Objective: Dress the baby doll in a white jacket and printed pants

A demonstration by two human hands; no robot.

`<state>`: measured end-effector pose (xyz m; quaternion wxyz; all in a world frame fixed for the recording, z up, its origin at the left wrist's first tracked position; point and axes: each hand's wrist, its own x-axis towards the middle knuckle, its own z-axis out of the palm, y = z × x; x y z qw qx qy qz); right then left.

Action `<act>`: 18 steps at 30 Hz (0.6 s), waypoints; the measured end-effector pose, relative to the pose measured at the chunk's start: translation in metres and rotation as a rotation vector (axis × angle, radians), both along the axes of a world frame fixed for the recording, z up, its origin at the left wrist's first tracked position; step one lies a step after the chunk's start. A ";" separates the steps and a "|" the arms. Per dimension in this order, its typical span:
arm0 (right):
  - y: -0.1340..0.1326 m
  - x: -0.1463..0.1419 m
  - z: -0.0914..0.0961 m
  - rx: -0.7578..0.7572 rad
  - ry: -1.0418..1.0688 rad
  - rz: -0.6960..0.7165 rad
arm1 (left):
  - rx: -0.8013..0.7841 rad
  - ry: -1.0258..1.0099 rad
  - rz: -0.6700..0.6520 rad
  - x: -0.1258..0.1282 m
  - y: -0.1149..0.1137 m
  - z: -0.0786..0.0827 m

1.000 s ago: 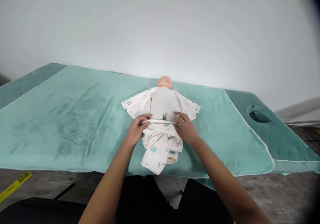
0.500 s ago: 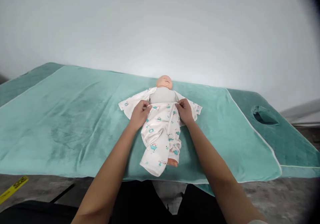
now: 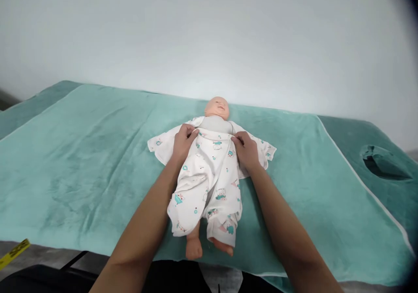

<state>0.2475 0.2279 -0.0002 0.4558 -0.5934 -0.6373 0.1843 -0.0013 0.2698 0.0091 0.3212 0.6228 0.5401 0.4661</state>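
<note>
A baby doll (image 3: pixel 217 108) lies on its back, head away from me, with a grey-white torso (image 3: pixel 215 123). White printed pants (image 3: pixel 209 166) cover its legs and reach up over the belly. Both feet (image 3: pixel 193 246) stick out of the leg openings. My left hand (image 3: pixel 184 140) pinches the waistband at its left end, and my right hand (image 3: pixel 244 148) pinches it at the right end. Beneath the doll a matching white shirt (image 3: pixel 163 143) is spread open, its sleeves out to both sides.
A light green cloth (image 3: pixel 98 153) covers the darker green padded table (image 3: pixel 355 140), which has an oval hole (image 3: pixel 385 164) at the right. A pale wall (image 3: pixel 209 36) stands behind. Yellow tape (image 3: pixel 15 254) shows on the floor at lower left.
The waistband has been drawn higher over the doll's torso. The left foot, earlier hidden inside the pant leg, now shows. My view has come closer.
</note>
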 end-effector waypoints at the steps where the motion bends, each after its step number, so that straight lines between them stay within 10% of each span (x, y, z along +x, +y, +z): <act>1: 0.007 0.001 0.003 -0.019 -0.014 0.008 | 0.003 -0.043 0.008 0.002 0.000 -0.003; 13: 0.006 -0.011 -0.003 0.066 0.069 -0.053 | -0.185 -0.018 -0.103 -0.010 -0.017 0.007; 18: 0.003 -0.012 -0.003 0.011 0.221 0.007 | -0.061 -0.048 0.118 -0.009 -0.077 0.015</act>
